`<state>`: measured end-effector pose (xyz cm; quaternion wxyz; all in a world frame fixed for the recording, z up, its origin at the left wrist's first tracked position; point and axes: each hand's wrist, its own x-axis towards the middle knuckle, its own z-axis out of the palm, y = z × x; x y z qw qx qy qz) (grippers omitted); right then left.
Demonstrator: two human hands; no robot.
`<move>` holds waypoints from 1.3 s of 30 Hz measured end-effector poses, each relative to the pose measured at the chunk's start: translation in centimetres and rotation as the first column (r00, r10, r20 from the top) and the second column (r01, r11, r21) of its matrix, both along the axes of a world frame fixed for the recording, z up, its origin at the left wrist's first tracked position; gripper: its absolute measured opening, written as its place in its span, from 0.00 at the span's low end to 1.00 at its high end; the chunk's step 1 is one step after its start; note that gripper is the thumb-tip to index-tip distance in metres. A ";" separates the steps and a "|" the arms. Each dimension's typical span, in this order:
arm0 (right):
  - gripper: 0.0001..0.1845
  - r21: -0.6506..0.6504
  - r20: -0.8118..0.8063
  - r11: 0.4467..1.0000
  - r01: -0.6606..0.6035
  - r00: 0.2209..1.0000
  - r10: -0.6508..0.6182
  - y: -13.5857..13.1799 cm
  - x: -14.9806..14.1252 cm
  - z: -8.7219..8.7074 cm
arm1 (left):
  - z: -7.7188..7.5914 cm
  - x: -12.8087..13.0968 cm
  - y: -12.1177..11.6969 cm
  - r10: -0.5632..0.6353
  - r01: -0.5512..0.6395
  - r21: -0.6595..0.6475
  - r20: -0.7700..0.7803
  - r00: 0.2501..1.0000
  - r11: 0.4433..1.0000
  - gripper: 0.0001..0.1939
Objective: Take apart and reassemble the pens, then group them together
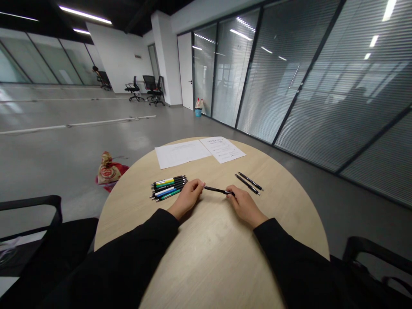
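A black pen (217, 190) lies across the gap between my hands on a round pale wood table (209, 257). My left hand (188, 198) pinches one end of it, and my right hand (244, 207) pinches the other. Left of my left hand lies a bundle of several colored pens (168, 187), side by side. Beyond my right hand are two loose black pens (249, 183). Two white printed sheets (179, 153) (222, 149) lie at the far edge of the table.
Black chair armrests (32, 206) flank the table at the near left, with another (370, 251) at the right. A red and tan bag (109, 171) sits on the grey floor. Glass partitions with blinds (322, 86) run along the right. Office chairs (151, 90) stand far back.
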<state>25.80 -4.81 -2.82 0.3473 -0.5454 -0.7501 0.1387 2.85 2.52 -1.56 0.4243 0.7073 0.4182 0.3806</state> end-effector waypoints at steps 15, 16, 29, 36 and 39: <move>0.09 -0.027 -0.056 0.999 0.022 0.998 -0.024 0.3 0.4 0.0 | 0.4 -0.1 -0.5 -0.153 0.199 -0.159 0.264 0.952 0.967 0.14; 0.09 -0.029 -0.056 0.999 0.024 0.998 -0.026 0.3 0.4 0.0 | 0.3 -0.1 -0.6 -0.150 0.201 -0.158 0.287 0.946 0.967 0.16; 0.07 -0.016 -0.060 1.000 0.007 0.998 -0.008 0.2 0.3 0.1 | 0.5 -0.3 -0.3 -0.061 0.058 -0.053 -0.062 0.996 0.997 0.27; 0.08 -0.030 -0.051 0.999 0.012 0.999 -0.013 0.2 0.5 -0.1 | 0.4 -0.5 -0.1 -0.130 0.130 -0.018 0.000 0.992 0.991 0.16; 0.08 -0.032 -0.056 0.999 0.012 0.998 -0.014 0.3 0.5 -0.1 | 0.1 -0.5 -0.1 -0.152 0.154 -0.025 0.056 0.987 0.988 0.11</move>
